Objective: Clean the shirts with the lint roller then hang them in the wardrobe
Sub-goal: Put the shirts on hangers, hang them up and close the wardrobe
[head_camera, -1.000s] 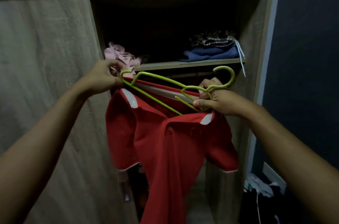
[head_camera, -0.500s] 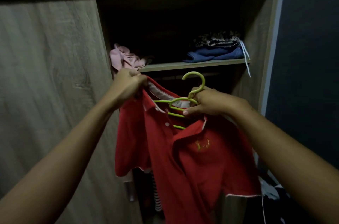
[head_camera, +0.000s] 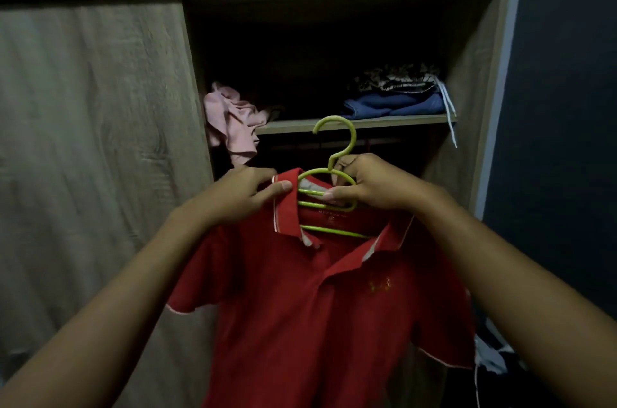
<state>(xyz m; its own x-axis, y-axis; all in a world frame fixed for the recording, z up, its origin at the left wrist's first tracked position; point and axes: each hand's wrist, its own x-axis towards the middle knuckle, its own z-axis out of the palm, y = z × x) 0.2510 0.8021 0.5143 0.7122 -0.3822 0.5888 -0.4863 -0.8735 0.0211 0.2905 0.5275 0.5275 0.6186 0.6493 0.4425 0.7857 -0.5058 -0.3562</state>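
Observation:
A red polo shirt (head_camera: 320, 314) with white trim hangs on a green plastic hanger (head_camera: 337, 154) in front of the open wardrobe (head_camera: 467, 80). My left hand (head_camera: 243, 194) pinches the left side of the shirt's collar. My right hand (head_camera: 374, 184) grips the hanger just under its hook, which points up and sits level with the shelf edge. The hanger's lower bars show inside the open neck. The wardrobe rail is a faint dark line behind the hook. No lint roller is in sight.
A shelf (head_camera: 394, 122) holds folded blue and patterned clothes (head_camera: 394, 97) with a white cord hanging down. A pink garment (head_camera: 230, 120) droops off the shelf's left end. The sliding door (head_camera: 93, 140) covers the left half. Dark wall and loose clothes at the right.
The hanger has gone from slanted across the collar to sitting inside the shirt, hook upright. My left hand moved right along the collar. The shirt now faces me, squared up.

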